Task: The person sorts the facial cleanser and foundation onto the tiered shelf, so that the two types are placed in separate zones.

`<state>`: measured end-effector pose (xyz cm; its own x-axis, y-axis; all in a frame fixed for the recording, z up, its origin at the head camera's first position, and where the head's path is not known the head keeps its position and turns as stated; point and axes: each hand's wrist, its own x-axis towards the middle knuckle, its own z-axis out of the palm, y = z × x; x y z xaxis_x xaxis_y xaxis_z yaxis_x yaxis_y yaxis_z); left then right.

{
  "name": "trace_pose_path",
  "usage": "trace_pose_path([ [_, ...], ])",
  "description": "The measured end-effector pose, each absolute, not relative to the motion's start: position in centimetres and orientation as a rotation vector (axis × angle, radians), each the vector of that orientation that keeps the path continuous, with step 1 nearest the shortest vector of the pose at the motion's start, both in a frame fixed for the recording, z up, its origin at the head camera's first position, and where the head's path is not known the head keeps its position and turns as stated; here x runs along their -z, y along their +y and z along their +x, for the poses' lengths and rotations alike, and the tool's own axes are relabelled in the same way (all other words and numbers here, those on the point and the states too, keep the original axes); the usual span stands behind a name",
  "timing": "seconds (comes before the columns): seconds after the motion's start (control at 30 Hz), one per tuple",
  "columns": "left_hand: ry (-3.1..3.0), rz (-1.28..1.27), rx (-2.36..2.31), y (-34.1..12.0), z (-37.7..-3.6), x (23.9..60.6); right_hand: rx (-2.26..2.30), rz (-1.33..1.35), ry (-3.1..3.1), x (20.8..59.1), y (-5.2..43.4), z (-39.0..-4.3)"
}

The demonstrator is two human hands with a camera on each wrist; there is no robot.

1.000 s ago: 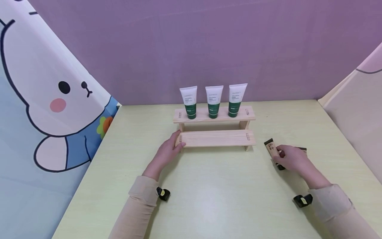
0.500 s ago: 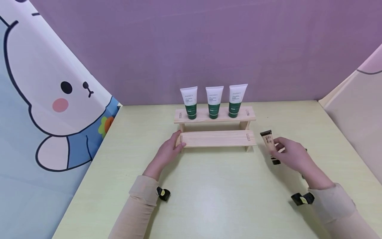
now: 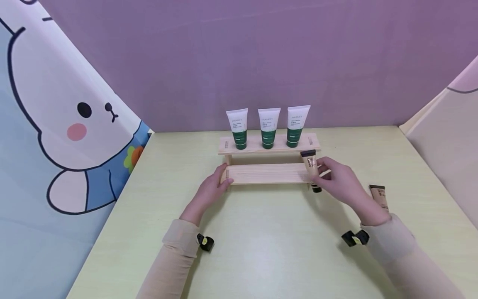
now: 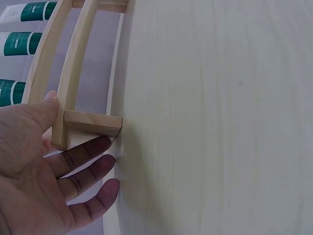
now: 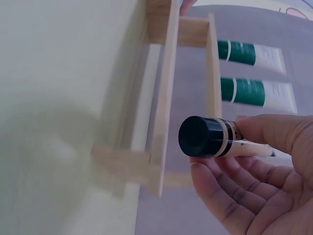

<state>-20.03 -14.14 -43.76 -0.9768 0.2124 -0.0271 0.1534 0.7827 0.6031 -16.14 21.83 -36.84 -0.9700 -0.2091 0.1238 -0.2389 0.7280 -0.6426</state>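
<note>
Table: a pale yellow-green table [image 3: 261,249] fills my view, and everything I am working with sits on it.

Rack: the two-step wooden rack [image 3: 269,173] stands on the far middle of the table, its lower step nearer to me than its upper step.

Left hand: my left hand [image 3: 210,189] rests against the left end of the lower step. My thumb lies on top of the end, and my other fingers [image 4: 83,156] stay straight and relaxed beside the end block, curled round nothing.

Right hand: my right hand [image 3: 337,178] pinches the beige tube between thumb and curled fingers, just at the right end of the lower step.

Green tubes: three white-and-green tubes [image 3: 269,126] stand upright in a row on the upper step, caps down.

Beige tube: the beige tube with a black cap [image 3: 311,168] is in my right hand, roughly upright, cap end down, right at the right end of the lower step.

Second beige tube: another beige tube [image 3: 379,197] lies flat on the table, right of my right hand and apart from the rack.
</note>
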Motion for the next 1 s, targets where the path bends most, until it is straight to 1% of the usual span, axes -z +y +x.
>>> trace_pose_path([
  [0.3,2.875,0.342,-0.987,-14.0,-19.9,43.6,-1.267,0.462,-2.778,36.5,18.1,-18.0],
  [0.7,2.883,0.316,-0.976,-14.0,-20.0,43.7,-1.548,0.612,-2.652,37.0,12.0,-20.4],
  [1.0,2.899,0.294,-0.952,-14.1,-20.0,43.9,-1.52,0.662,-2.639,38.6,8.4,-21.3],
])
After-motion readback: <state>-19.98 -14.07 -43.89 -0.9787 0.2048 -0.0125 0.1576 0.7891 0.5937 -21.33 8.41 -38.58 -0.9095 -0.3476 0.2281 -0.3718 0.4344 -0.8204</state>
